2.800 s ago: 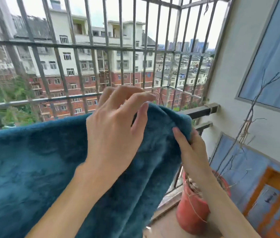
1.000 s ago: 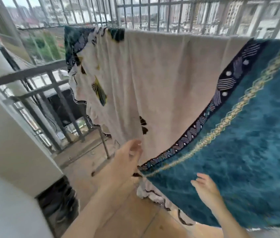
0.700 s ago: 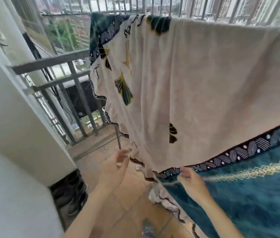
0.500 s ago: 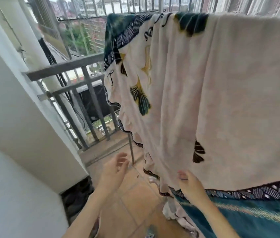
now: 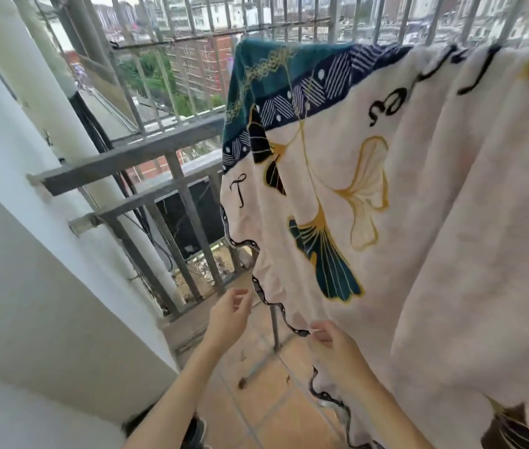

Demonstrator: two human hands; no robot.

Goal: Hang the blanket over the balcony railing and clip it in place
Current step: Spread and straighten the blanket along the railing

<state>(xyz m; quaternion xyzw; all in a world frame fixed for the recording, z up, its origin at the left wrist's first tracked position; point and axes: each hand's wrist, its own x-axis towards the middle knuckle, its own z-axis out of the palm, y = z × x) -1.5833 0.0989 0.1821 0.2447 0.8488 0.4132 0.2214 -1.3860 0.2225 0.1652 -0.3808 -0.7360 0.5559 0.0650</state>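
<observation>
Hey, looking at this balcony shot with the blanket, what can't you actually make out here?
All in the head view.
1. The bar carrying the blanket: covered by the cloth itself.
2. The blanket's right end: cut off by the frame's right edge.
3. Whether the left hand touches the hem: blurred.
4. Dark thing on the floor: hidden by the left forearm and the bottom edge.

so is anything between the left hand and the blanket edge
Nothing visible. The left hand is open just beside the dark-trimmed edge of the blanket, only air between them; the right hand pinches that edge lower down.
</observation>
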